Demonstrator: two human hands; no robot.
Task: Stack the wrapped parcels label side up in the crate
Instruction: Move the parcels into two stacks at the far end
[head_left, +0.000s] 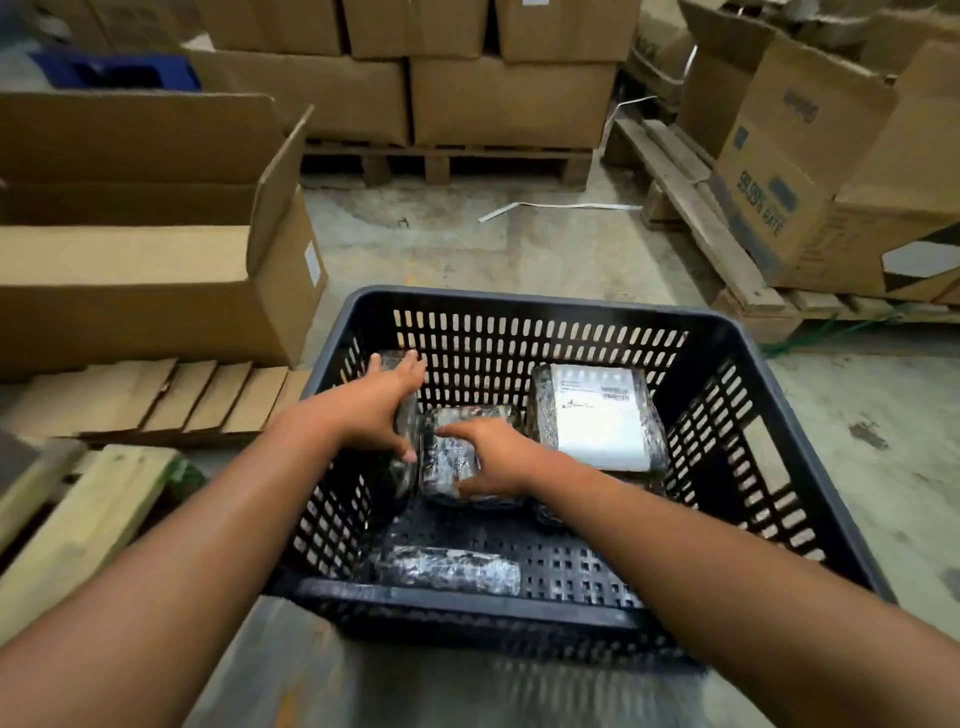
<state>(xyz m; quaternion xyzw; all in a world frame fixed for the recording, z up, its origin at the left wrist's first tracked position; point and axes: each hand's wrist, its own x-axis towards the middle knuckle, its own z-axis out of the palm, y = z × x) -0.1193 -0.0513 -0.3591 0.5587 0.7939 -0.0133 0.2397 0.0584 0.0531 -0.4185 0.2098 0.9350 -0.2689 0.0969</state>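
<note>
A dark slotted plastic crate (519, 306) stands on the floor in front of me with several black, film-wrapped parcels inside. At the back right lies a parcel with its white label facing up (597, 415). My left hand (382, 402) grips an upright parcel (405, 467) standing on edge against the crate's left wall. My right hand (496, 457) rests flat on a middle parcel (449, 462), fingers wrapped over its edges. Another wrapped parcel (447, 571) lies near the crate's front wall, with no label showing.
An open cardboard box (156, 291) sits to the left on a wooden pallet (171, 395). Stacked cartons on pallets (457, 98) fill the back, and more boxes (810, 171) stand at the right. A white strap (561, 207) lies on the concrete floor.
</note>
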